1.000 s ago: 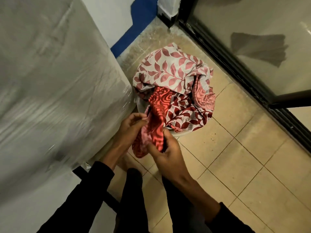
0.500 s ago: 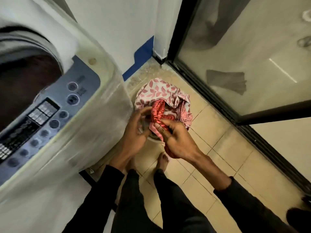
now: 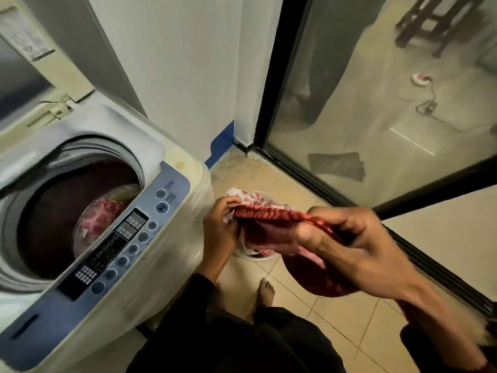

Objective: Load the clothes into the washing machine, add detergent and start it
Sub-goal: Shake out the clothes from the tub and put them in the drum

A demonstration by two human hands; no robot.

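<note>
Cloth [image 3: 269,227] stretched between left hand [image 3: 219,230] and right hand [image 3: 347,243] grips.

Wore black long sleeves; my left sleeve [image 3: 196,294] reached wrist, right one pushed back, forearm bare. Black trousers [image 3: 269,343] below. My foot [image 3: 266,292] bare, no shoe. My left hand [image 3: 219,232], right hand [image 3: 347,246]: no rings.

Washing machine [image 3: 172,254] cut off left; panel labels unreadable.
</note>
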